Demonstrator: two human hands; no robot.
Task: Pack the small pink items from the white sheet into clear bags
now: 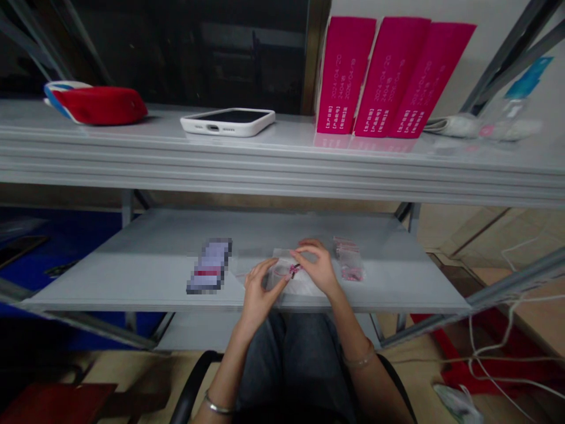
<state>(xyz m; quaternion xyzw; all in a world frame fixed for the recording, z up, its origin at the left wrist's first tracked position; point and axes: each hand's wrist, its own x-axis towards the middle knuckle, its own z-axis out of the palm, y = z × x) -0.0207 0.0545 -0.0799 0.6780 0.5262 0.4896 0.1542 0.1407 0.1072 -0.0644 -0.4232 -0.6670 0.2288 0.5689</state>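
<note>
A small pink trinket with dark parts [294, 270], too small to make out exactly, lies over a clear plastic bag [304, 287] on the lower shelf. My left hand [261, 290] comes in from the left, thumb tip at the trinket's lower edge and fingers curved apart from the thumb. From the other side my right hand [318, 266] arches over, its thumb and fingers apart just above the trinket. A thin pink loop [279, 272] shows between the hands. Right of my right hand lie small clear packets [351, 262] with pink contents.
A phone with a blurred screen [209, 266] lies left on the lower shelf [145, 259]. On the upper shelf [286, 154] stand a red case [103, 106], a white-cased phone [227, 122], pink boxes [346, 76] and a blue-topped bottle [514, 112]. White cables [474, 347] hang at right.
</note>
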